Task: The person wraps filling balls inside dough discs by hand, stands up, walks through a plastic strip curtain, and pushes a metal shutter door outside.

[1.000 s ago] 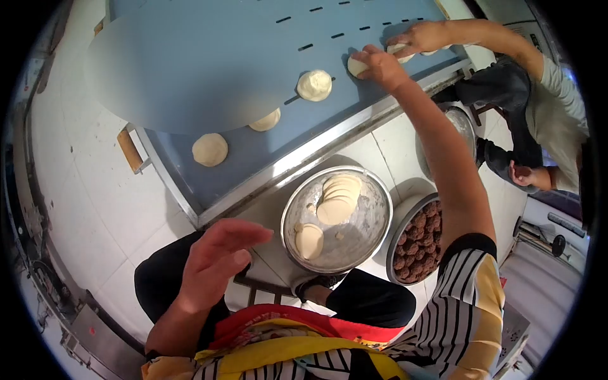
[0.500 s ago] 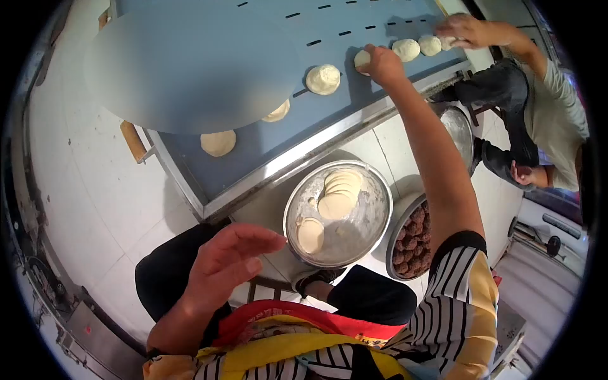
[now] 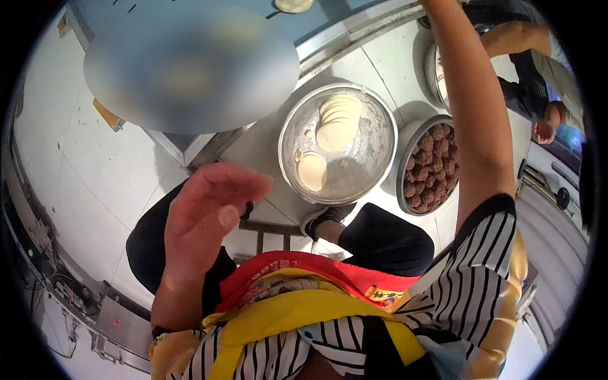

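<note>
My left hand [image 3: 206, 212] is in the air above my lap, left of a metal bowl [image 3: 361, 174]. Its fingers are loosely curved and the thumb stands apart, with nothing held. Inside the bowl lie an overlapping row of flat dough rounds [image 3: 337, 135] and a smaller stack [image 3: 312, 171]. My right forearm [image 3: 478, 107] reaches up past the top edge of the view, so the right hand is hidden. One pale dough piece [image 3: 293, 5] shows on the blue tabletop [image 3: 104, 16].
Right of the bowl stands a round pan [image 3: 400, 177] full of dark brown balls [image 3: 432, 168]. Another person's arm [image 3: 519, 38] and hand [image 3: 546, 130] are at the right. A blurred oval covers part of the table. A wooden handle [image 3: 107, 115] sticks out below it.
The view has tilted down, so most dough pieces and my right hand, earlier at a dough piece on the table, have left the frame. My left hand stays raised and empty.
</note>
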`<state>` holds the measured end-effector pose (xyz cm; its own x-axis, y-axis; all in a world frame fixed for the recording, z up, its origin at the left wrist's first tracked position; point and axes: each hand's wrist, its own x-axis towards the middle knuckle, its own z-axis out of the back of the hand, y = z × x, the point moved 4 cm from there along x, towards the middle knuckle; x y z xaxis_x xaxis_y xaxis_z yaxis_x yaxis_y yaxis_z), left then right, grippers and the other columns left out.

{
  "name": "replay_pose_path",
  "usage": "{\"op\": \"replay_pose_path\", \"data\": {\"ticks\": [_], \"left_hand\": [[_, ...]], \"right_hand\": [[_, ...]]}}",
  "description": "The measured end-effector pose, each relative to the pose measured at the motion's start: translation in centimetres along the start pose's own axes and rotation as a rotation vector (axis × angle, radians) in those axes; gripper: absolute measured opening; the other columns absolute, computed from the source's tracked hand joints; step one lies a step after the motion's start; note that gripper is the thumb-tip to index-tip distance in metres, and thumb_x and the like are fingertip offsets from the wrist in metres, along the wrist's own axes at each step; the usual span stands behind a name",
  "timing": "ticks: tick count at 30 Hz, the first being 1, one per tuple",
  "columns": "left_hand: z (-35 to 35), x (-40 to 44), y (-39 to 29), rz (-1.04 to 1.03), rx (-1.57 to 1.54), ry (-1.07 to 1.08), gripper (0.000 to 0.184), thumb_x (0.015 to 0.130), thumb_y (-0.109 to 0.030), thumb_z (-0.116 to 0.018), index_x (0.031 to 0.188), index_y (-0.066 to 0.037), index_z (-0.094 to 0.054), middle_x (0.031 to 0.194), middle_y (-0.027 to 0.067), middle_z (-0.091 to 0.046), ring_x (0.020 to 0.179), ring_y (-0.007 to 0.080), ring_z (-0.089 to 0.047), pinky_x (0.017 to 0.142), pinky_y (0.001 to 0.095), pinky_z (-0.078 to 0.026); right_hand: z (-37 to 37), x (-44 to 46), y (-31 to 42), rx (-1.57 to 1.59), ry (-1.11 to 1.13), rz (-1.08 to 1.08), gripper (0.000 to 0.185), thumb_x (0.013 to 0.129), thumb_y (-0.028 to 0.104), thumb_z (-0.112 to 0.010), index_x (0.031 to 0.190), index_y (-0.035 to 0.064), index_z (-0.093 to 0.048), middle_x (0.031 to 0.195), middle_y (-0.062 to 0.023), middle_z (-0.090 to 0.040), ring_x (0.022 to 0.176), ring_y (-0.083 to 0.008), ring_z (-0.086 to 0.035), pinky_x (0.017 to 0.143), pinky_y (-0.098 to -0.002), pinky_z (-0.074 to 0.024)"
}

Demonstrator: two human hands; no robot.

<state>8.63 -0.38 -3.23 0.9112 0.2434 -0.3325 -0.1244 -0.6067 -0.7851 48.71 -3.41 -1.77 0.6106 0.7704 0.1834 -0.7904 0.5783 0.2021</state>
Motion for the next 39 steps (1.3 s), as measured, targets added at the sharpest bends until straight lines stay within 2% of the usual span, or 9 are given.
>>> {"op": "replay_pose_path", "data": {"ticks": [4,5,6,9,10,12,13,17,39], "left_hand": [[0.1,-0.3,0.2,-0.042,0.085,-0.038,0.032,0.090,-0.014,-0.051,0.117,0.003,-0.049,0.110,0.0161,-0.060,0.104,0.0227,-0.059,0.094,0.0364,-0.045],[0.2,-0.4,0.5,-0.064,0.111,-0.069,0.044,0.091,-0.032,-0.055,0.117,0.003,-0.050,0.109,0.0183,-0.060,0.102,0.0255,-0.061,0.092,0.0378,-0.048],[0.2,-0.7,0.6,-0.062,0.105,-0.077,0.044,0.091,-0.031,-0.055,0.117,0.003,-0.050,0.109,0.0184,-0.060,0.102,0.0257,-0.060,0.092,0.0380,-0.048],[-0.1,-1.0,0.6,-0.086,0.088,-0.063,0.043,0.092,-0.029,-0.052,0.118,0.005,-0.048,0.109,0.0193,-0.059,0.102,0.0268,-0.060,0.093,0.0389,-0.046],[-0.1,-1.1,0.6,-0.087,0.088,-0.060,0.043,0.092,-0.028,-0.051,0.118,0.006,-0.048,0.110,0.0199,-0.059,0.103,0.0269,-0.060,0.093,0.0390,-0.046],[-0.3,-1.6,0.8,-0.076,0.088,-0.055,0.042,0.093,-0.026,-0.050,0.119,0.006,-0.047,0.110,0.0209,-0.058,0.103,0.0272,-0.060,0.094,0.0392,-0.046],[-0.5,-1.7,0.8,-0.083,0.082,-0.044,0.040,0.093,-0.024,-0.049,0.118,0.006,-0.048,0.110,0.0199,-0.059,0.103,0.0260,-0.060,0.093,0.0379,-0.046],[-1.1,-1.9,0.8,-0.085,0.058,-0.025,0.035,0.093,-0.020,-0.048,0.118,0.005,-0.050,0.109,0.0185,-0.060,0.102,0.0238,-0.060,0.094,0.0354,-0.045],[-0.4,-1.4,1.9,-0.004,0.139,-0.011,0.041,0.093,-0.024,-0.050,0.120,0.007,-0.045,0.114,0.0226,-0.056,0.107,0.0280,-0.058,0.095,0.0396,-0.045]], "right_hand": [[-2.9,-9.6,-2.9,0.240,0.156,-0.164,0.037,0.084,0.036,-0.061,0.104,0.0058,-0.060,0.089,-0.0184,-0.064,0.084,-0.0294,-0.064,0.077,-0.0392,-0.0486],[-7.2,-14.3,-4.5,0.349,0.333,-0.228,0.035,0.085,0.038,-0.059,0.100,0.0059,-0.063,0.085,-0.0161,-0.066,0.080,-0.0272,-0.065,0.075,-0.0381,-0.0491],[-11.4,-19.1,-5.9,0.440,0.507,-0.306,0.036,0.087,0.039,-0.056,0.095,0.0059,-0.067,0.081,-0.0138,-0.067,0.076,-0.0250,-0.066,0.073,-0.0370,-0.0496],[-20.1,-34.8,-3.5,0.749,0.874,-0.593,0.035,0.081,0.034,-0.062,0.095,0.0026,-0.069,0.080,-0.0122,-0.068,0.071,-0.0239,-0.066,0.076,-0.0361,-0.0494],[-22.4,-37.9,-2.8,0.578,0.949,-0.499,0.037,0.081,0.025,-0.066,0.106,-0.0010,-0.064,0.092,-0.0142,-0.067,0.071,-0.0182,-0.064,0.057,-0.0319,-0.0518],[-26.4,-43.7,-2.4,0.638,0.850,-0.676,0.040,0.079,0.030,-0.067,0.105,-0.0009,-0.065,0.091,-0.0147,-0.067,0.075,-0.0220,-0.065,0.063,-0.0329,-0.0519],[-27.2,-45.1,-2.2,0.516,0.829,-0.642,0.044,0.079,0.032,-0.067,0.108,0.0004,-0.063,0.096,-0.0174,-0.066,0.086,-0.0273,-0.064,0.077,-0.0360,-0.0504],[-27.6,-46.9,0.4,0.437,0.780,-0.604,0.047,0.080,0.030,-0.064,0.119,0.0063,-0.057,0.118,-0.0197,-0.058,0.108,-0.0328,-0.054,0.093,-0.0394,-0.0426],[-29.7,-46.2,2.7,0.233,0.560,-0.400,0.030,0.071,0.015,-0.067,0.097,0.0107,-0.054,0.105,-0.0104,-0.053,0.101,-0.0313,-0.052,0.081,-0.0446,-0.0451]]}}
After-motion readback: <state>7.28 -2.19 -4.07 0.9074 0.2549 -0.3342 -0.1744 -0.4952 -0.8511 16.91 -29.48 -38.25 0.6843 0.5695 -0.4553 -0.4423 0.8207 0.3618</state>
